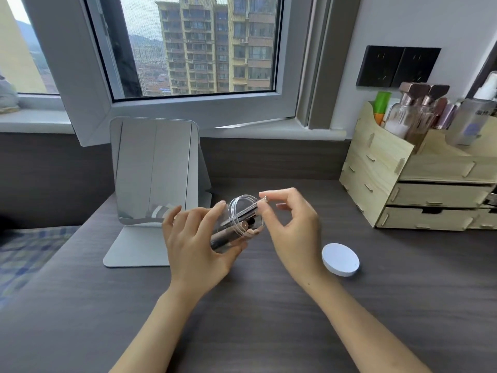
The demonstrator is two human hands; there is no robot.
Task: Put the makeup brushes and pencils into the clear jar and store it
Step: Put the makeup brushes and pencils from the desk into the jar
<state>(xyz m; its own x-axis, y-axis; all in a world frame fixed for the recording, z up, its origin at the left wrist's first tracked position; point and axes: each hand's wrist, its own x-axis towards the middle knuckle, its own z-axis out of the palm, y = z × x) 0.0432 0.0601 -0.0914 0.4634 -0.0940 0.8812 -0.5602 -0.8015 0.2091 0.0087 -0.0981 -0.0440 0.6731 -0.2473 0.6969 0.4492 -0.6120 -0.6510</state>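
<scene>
Here, left hand (199,240) curled around a tilted clear plastic jar (236,224) of dark pencils, right hand (291,224) pinching a thin silvery stick (262,200) at its mouth, round white lid (340,259) just right, standing mirror (153,170) behind left, wooden organiser (382,168) far right

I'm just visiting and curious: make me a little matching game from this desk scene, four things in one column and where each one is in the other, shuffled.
Things:
1. clear plastic jar
2. round white lid
3. silver standing mirror
4. pale wooden drawer organiser

Places:
A. flat on the dark desk, right of the hands
B. at the desk's far right, against the wall
C. tilted in the left hand
D. upright on the desk, below the window

Pairs: 1-C, 2-A, 3-D, 4-B
</scene>
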